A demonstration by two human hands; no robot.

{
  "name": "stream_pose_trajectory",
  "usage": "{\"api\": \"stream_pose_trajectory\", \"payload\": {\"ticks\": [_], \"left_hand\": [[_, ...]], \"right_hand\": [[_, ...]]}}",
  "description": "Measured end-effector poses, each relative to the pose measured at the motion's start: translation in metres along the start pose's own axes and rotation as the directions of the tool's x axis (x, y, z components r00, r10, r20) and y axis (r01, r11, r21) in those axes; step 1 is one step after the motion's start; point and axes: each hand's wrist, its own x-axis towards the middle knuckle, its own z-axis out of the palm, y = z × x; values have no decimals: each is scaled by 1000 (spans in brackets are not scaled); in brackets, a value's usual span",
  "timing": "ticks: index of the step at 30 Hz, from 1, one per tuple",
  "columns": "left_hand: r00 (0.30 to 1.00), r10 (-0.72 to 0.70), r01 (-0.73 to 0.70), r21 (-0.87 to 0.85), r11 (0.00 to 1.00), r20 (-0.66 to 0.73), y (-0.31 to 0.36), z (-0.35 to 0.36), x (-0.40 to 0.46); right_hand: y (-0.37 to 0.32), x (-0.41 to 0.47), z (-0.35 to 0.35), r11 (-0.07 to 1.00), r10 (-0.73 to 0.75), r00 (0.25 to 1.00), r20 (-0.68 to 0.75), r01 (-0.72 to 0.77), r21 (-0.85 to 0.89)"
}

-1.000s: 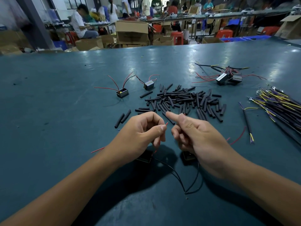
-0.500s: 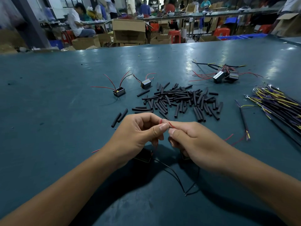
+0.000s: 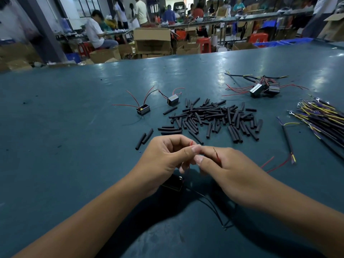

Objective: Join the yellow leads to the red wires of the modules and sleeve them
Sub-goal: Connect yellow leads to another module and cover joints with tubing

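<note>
My left hand (image 3: 163, 157) and my right hand (image 3: 223, 168) meet fingertip to fingertip low in the middle, both pinching thin red wire (image 3: 216, 155). A dark module (image 3: 172, 183) lies on the table under my left hand, mostly hidden, with black leads (image 3: 210, 203) trailing toward me. A heap of black sleeve pieces (image 3: 214, 116) lies just beyond my hands. A bundle of yellow-tipped leads (image 3: 323, 118) lies at the right. Two loose modules with red wires, one (image 3: 143, 109) and another (image 3: 173, 99), stand at the left of the heap.
A cluster of modules with leads attached (image 3: 260, 88) sits at the back right. One single cable (image 3: 287, 138) lies right of my hands, with loose red wire (image 3: 273, 164) beside it. Cardboard boxes and seated people fill the room beyond the green table (image 3: 55, 127).
My hands were apart, right index finger pointing out; they have come together, and both now pinch the red wire at their touching fingertips.
</note>
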Motion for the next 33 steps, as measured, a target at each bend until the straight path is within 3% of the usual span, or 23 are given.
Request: {"api": "stream_pose_trajectory", "payload": {"ticks": [5, 12, 24, 29, 33], "left_hand": [[998, 52, -52, -18, 998, 28, 1, -2, -3], [982, 183, -187, 97, 978, 50, 0, 7, -7], [976, 209, -211, 28, 977, 60, 1, 12, -9], [974, 227, -228, 24, 973, 24, 3, 15, -8], [979, 177, -170, 73, 983, -100, 1, 7, -5]], "right_hand": [[-1, 4, -1, 994, 108, 994, -21, -108, -23], [-4, 6, 2, 988, 128, 992, -14, -129, -83], [-1, 5, 5, 985, 149, 989, -12, -149, -87], [4, 5, 7, 994, 109, 993, -48, -110, -23], [10, 3, 3, 942, 116, 987, -111, -73, 328]]}}
